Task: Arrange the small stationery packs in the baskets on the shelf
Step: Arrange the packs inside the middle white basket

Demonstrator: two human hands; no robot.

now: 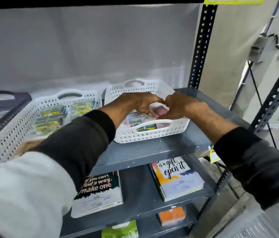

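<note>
Both hands inside right white basket (152, 133) on grey shelf (161, 148). Left hand (140, 102) fingers curled down over stationery packs (135, 120); right hand (179, 105) fingers closed on a pinkish pack (159, 110). More packs in left white basket (11, 134). Blurry.
</note>
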